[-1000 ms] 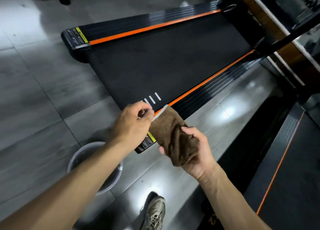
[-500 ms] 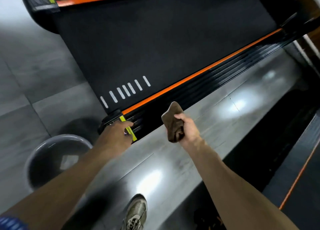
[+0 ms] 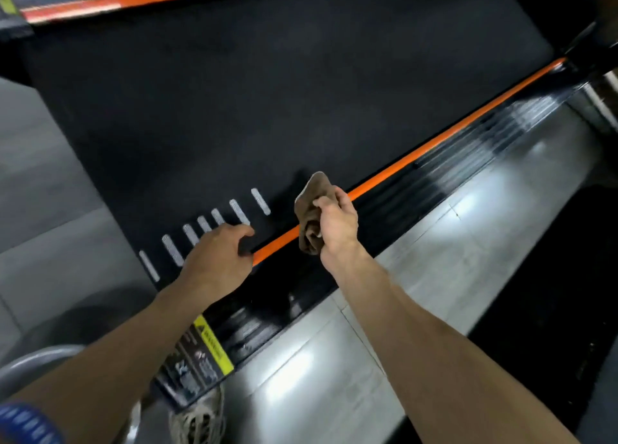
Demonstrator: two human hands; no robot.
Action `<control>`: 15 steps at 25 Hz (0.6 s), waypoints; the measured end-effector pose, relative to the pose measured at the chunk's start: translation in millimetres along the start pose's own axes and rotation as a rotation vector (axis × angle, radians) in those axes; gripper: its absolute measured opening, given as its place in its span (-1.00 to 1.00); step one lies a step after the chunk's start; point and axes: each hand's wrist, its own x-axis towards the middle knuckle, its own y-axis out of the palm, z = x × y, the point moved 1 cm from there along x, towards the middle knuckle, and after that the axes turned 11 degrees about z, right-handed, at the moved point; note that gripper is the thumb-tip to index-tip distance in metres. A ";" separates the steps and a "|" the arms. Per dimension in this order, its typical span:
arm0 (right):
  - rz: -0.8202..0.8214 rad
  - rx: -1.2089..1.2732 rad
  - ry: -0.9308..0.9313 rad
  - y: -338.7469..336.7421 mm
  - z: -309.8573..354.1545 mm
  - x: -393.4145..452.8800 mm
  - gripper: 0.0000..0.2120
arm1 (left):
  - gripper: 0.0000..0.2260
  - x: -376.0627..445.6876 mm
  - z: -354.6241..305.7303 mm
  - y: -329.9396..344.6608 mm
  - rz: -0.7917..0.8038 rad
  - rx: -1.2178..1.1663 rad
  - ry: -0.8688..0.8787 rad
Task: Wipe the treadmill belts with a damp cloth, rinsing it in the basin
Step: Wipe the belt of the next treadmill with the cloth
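A black treadmill belt with short white stripes and orange side strips fills the upper view. My right hand grips a bunched brown cloth just above the near orange strip, at the belt's near edge. My left hand rests on the belt's near edge beside the white stripes, fingers curled down over the side rail. The grey basin shows only as a rim at the bottom left, partly hidden by my left forearm.
The black side rail carries a yellow warning label near my left arm. Glossy grey floor tiles run along the right of the treadmill. My shoe stands below the rail's end. Another dark machine base lies at the right.
I have leaned in closer to the treadmill. My right hand carried the cloth forward over the orange strip, and my left hand moved from the rail's end up onto the belt edge.
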 end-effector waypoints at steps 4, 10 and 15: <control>0.098 0.252 0.118 13.3 31.5 39.8 -0.62 | -0.61 44.1 -1.8 -21.4 -0.060 0.086 0.054; 0.179 0.212 0.122 4.4 62.6 82.9 -0.60 | -0.59 88.2 -22.3 -35.9 -0.045 0.173 0.076; 0.062 0.167 -0.082 -8.9 89.3 147.0 -0.55 | -0.56 140.9 -48.2 -30.0 -0.260 0.072 0.096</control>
